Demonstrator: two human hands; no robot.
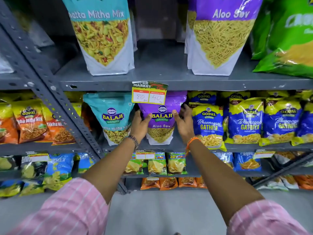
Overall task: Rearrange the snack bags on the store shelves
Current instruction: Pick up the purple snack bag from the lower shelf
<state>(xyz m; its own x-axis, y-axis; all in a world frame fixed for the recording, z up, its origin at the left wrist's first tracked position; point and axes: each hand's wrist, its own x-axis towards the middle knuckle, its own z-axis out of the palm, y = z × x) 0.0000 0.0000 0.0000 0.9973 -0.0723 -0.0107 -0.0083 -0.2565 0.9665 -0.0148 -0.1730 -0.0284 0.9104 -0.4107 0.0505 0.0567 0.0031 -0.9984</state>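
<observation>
Flanking purple Aloo Sev bag (160,122): both hands.

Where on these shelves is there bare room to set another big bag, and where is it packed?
Top shelf: a bare stretch between the Khatta Mitha Mix bag and the big Aloo Sev bag. The middle shelf is crowded: both hands flank the purple Aloo Sev bag, wedged between the teal bag and the blue Gathiya bags.
</observation>
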